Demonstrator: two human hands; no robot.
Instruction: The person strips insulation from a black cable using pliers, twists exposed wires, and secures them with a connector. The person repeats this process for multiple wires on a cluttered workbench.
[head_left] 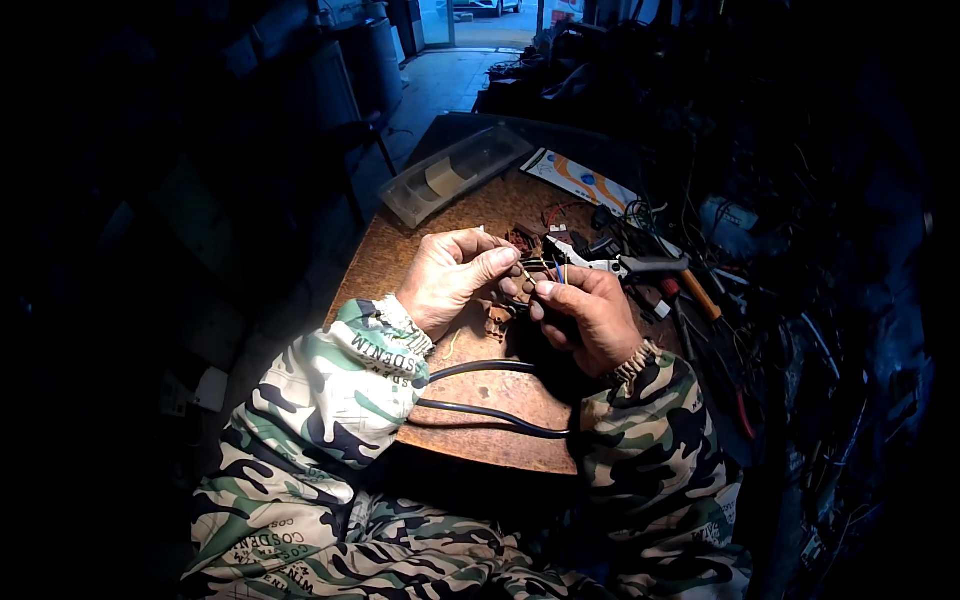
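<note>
My left hand (452,275) and my right hand (590,312) meet over a rusty brown worktop (480,400). Between the fingertips of both hands I pinch a small bundle of thin coloured wires (540,268), yellow, blue and dark strands. A thick black cable (490,412) runs in a loop across the worktop under my forearms. Both sleeves are camouflage cloth. Just beyond my right hand lie grey-handled pliers (625,264), and a small brown connector piece (497,320) sits on the worktop below my hands.
A clear plastic tray (452,175) lies at the far left of the worktop, a printed card (580,180) behind it. Tools with orange and red handles (700,295) and tangled wires crowd the right side. A lit doorway and floor are far back.
</note>
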